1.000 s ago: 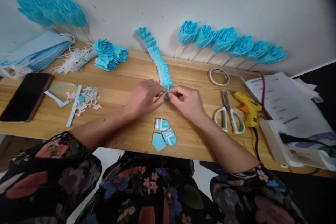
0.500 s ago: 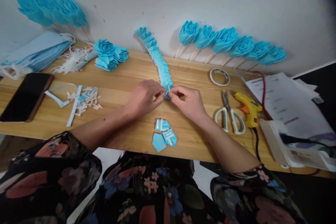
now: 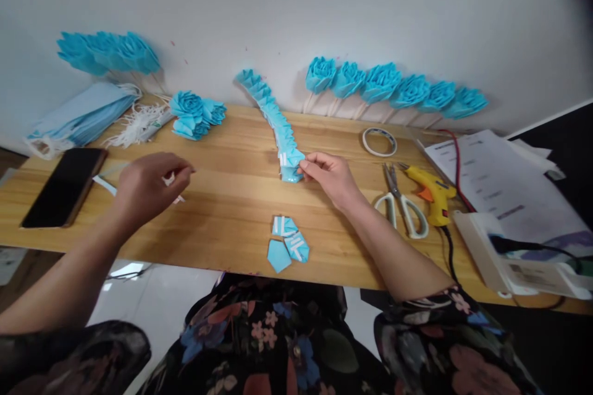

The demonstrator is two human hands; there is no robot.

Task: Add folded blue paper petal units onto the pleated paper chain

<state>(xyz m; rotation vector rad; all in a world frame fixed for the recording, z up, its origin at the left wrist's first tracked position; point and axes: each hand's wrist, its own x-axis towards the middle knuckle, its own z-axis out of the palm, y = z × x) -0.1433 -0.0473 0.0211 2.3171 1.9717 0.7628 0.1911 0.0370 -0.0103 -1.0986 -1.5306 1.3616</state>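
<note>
My right hand [image 3: 331, 179] pinches the right edge of a light blue folded piece [image 3: 293, 157] that bears white strips of tape. That piece sits at the near end of a long curved row of overlapping blue folded petals [image 3: 271, 114]. Off to the left, my left hand [image 3: 151, 185] hovers over the scrap pile, thumb and forefinger pressed together; whatever is between them is too small to make out. White scraps [image 3: 178, 199] show partly beneath it. Several blue pentagon pieces [image 3: 278, 255], some with white strips, lie near the table's front edge.
Blue flowers on sticks [image 3: 380, 83] lean along the wall. To the right lie a tape roll [image 3: 380, 142], scissors [image 3: 401, 200], a yellow glue gun [image 3: 430, 191] and a power strip [image 3: 523, 268]. Leftward are a phone [image 3: 65, 188], face masks [image 3: 83, 114] and loose blue flowers [image 3: 192, 112].
My left hand has left the petal row and moved left to the scraps. My right hand stays at the row's near end, where the taped piece now shows. The view has shifted slightly.
</note>
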